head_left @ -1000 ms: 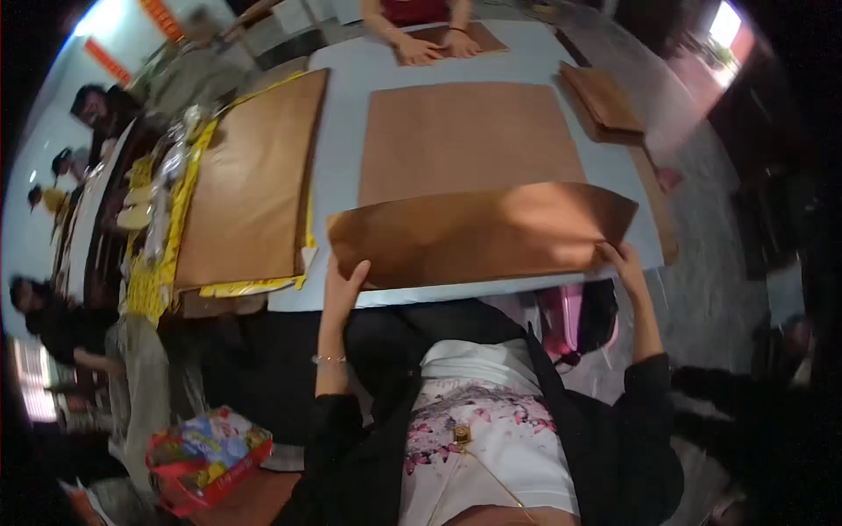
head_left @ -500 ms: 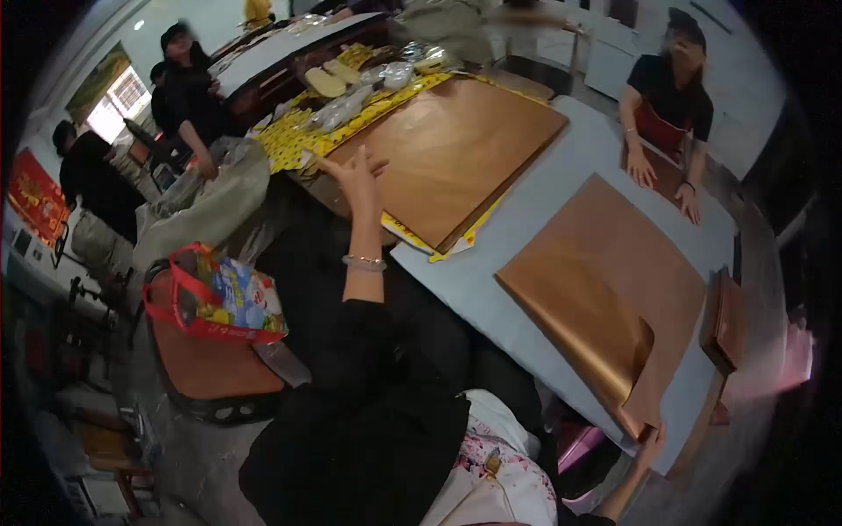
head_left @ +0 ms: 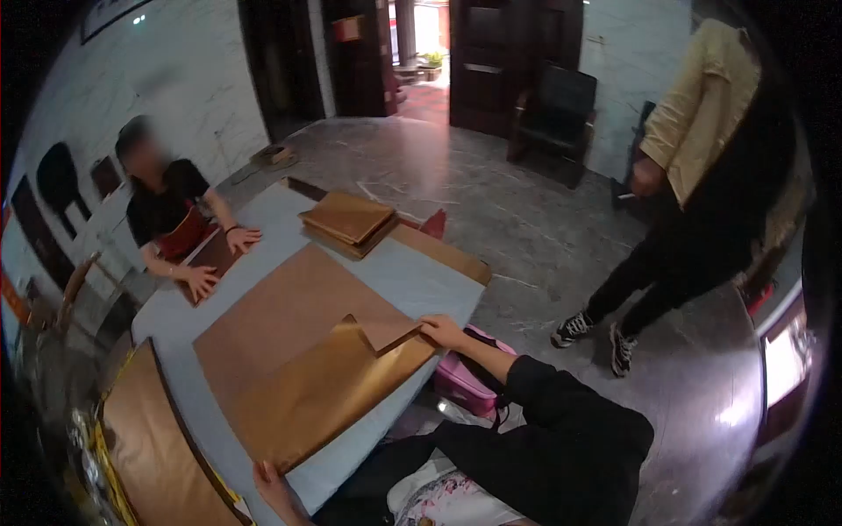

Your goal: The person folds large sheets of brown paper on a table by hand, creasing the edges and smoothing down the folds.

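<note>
On the light blue tabletop (head_left: 167,351) lies a large brown paper sheet (head_left: 272,307), partly folded over so a shiny gold-brown flap (head_left: 316,394) shows on top. My right hand (head_left: 443,331) pinches the sheet at the right end of the fold, where a corner is turned back. At the fold's near left end, my left hand (head_left: 274,488) grips the paper's edge between thumb and fingers. Part of that hand is hidden by the sheet.
A big stack of brown sheets (head_left: 153,438) lies at the left. Folded brown pieces (head_left: 351,219) are piled at the table's far side. Across from me, a person (head_left: 167,202) presses both hands on a folded piece. Another person (head_left: 702,175) stands right; a pink bag (head_left: 465,381) is below the table.
My view has swung to the right. My left hand has come from above the big stack to the sheet's near left edge. My right hand still holds the sheet's corner.
</note>
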Available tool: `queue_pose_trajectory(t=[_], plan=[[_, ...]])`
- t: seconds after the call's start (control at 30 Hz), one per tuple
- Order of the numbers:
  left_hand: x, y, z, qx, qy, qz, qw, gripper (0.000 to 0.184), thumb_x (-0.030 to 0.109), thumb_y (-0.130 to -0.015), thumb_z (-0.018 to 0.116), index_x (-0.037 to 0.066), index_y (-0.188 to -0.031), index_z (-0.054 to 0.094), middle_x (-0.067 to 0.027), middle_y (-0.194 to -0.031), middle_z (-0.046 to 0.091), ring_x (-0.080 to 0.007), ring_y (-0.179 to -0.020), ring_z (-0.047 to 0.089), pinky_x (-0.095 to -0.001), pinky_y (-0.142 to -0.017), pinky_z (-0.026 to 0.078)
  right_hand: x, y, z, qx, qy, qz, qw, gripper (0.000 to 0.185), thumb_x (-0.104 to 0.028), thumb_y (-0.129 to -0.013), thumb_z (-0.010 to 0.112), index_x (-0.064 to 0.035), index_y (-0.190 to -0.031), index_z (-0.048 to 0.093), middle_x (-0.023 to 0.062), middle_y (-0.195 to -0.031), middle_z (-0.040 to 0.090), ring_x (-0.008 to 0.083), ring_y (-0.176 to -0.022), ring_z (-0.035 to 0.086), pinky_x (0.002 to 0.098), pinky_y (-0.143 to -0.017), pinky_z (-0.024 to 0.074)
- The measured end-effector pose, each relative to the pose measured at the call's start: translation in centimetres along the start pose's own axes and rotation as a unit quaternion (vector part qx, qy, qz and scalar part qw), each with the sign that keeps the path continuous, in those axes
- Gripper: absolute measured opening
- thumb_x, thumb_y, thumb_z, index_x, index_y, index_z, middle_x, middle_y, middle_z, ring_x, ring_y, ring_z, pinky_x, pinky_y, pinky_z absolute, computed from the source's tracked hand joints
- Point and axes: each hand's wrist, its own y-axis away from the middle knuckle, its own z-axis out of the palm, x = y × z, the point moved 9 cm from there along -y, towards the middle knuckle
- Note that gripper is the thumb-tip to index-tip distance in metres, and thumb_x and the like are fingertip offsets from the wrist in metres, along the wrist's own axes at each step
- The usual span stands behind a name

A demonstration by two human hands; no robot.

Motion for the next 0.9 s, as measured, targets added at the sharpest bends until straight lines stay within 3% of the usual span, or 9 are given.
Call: queue_pose_trajectory(t=[0.2,0.43,0.47,0.6,0.67,0.7,0.73,0.83,0.9], plan=[[0.7,-1.3,-1.8,0.128,-0.289,0.121,0.941,0.051,0.037,-0.089,0.051,-0.004,-0.119,0.047,-0.0191,-0.115,0.051,-0.0264,-0.098,0.053,-0.0365,-0.081,0.045,-2.0,-0.2,0.0,0.027,0.022,0.031,0.999,0.033,-0.032,-0.08,0.05,-0.0029,-0.094,0.059,0.0162,-0.084,0.061,0.0297,-0.078,0.057,0.0342,-0.074,0.0436],[-1.5,-2.2,-3.0,0.217,-0.463,0.113,0.852,0.047,0.037,-0.09,0.049,-0.004,-0.114,0.05,-0.0224,-0.112,0.052,-0.0315,-0.097,0.053,-0.0417,-0.078,0.045,-0.2,-0.6,0.4,-0.02,-0.038,0.128,0.991,0.038,-0.037,-0.079,0.051,-0.003,-0.095,0.061,0.0174,-0.09,0.061,0.0275,-0.085,0.056,0.0331,-0.078,0.0421],[-2.0,-2.2,-2.8,0.21,-0.461,0.113,0.854,0.047,0.037,-0.09,0.048,-0.004,-0.113,0.051,-0.0229,-0.111,0.052,-0.0323,-0.097,0.053,-0.0425,-0.078,0.045,-0.1,-0.6,-0.5,0.074,-0.027,0.083,0.993,0.039,-0.037,-0.079,0.052,-0.0017,-0.093,0.061,0.0164,-0.087,0.062,0.0246,-0.084,0.056,0.0334,-0.077,0.042],[1.6,0.7,-0.6,0.069,-0.282,0.137,0.947,0.044,0.022,-0.083,0.06,-0.006,-0.115,0.05,-0.0258,-0.118,0.048,-0.0392,-0.107,0.046,-0.0419,-0.091,0.037,-2.5,-0.7,-1.8,0.02,0.019,0.083,0.996,0.044,-0.041,-0.081,0.053,-0.0018,-0.1,0.061,0.0137,-0.087,0.063,0.0218,-0.082,0.057,0.0317,-0.076,0.0436],[2.9,1.7,-0.3,0.154,-0.325,0.185,0.914,0.043,0.019,-0.082,0.061,-0.007,-0.114,0.05,-0.0249,-0.116,0.05,-0.0376,-0.108,0.045,-0.0421,-0.093,0.035,-2.7,-1.6,-2.2,0.037,0.015,0.037,0.998,0.031,-0.029,-0.084,0.053,-0.0024,-0.099,0.061,0.0125,-0.089,0.063,0.0239,-0.079,0.06,0.03,-0.072,0.0461],[3.2,1.1,0.8,0.079,-0.311,0.181,0.93,0.041,0.019,-0.082,0.061,-0.005,-0.114,0.05,-0.0235,-0.115,0.051,-0.0366,-0.105,0.047,-0.0414,-0.091,0.037,-3.2,-2.0,-2.5,0.029,0.015,0.005,0.999,0.03,-0.027,-0.085,0.052,-0.0021,-0.099,0.06,0.0116,-0.089,0.063,0.0232,-0.081,0.06,0.0306,-0.073,0.0456],[3.7,1.5,0.7,0.095,-0.239,0.218,0.942,0.04,0.018,-0.081,0.062,-0.003,-0.113,0.051,-0.0228,-0.112,0.053,-0.0365,-0.104,0.048,-0.0413,-0.089,0.038,-2.9,-2.5,-2.8,0.054,0.069,-0.02,0.996,0.029,-0.025,-0.087,0.05,-0.0015,-0.099,0.06,0.0106,-0.089,0.063,0.0213,-0.082,0.058,0.0302,-0.075,0.0447],[3.9,3.0,0.3,0.116,-0.306,0.232,0.916,0.039,0.022,-0.082,0.061,-0.003,-0.111,0.052,-0.0213,-0.112,0.053,-0.0369,-0.104,0.048,-0.0419,-0.088,0.039,-2.7,-2.6,-2.5,0.012,0.0,-0.044,0.999,0.023,-0.02,-0.088,0.047,0.0,-0.096,0.057,0.0035,-0.082,0.058,0.0108,-0.078,0.05,0.0255,-0.071,0.0421],[4.7,3.5,0.1,0.097,-0.311,0.193,0.925,0.041,0.02,-0.082,0.06,-0.003,-0.114,0.05,-0.0213,-0.114,0.052,-0.0365,-0.106,0.048,-0.0425,-0.089,0.039,-2.5,-2.7,-2.7,0.004,0.025,0.032,0.999,0.026,-0.019,-0.09,0.046,0.002,-0.1,0.056,0.0022,-0.086,0.058,0.0113,-0.08,0.051,0.0249,-0.072,0.0418]])
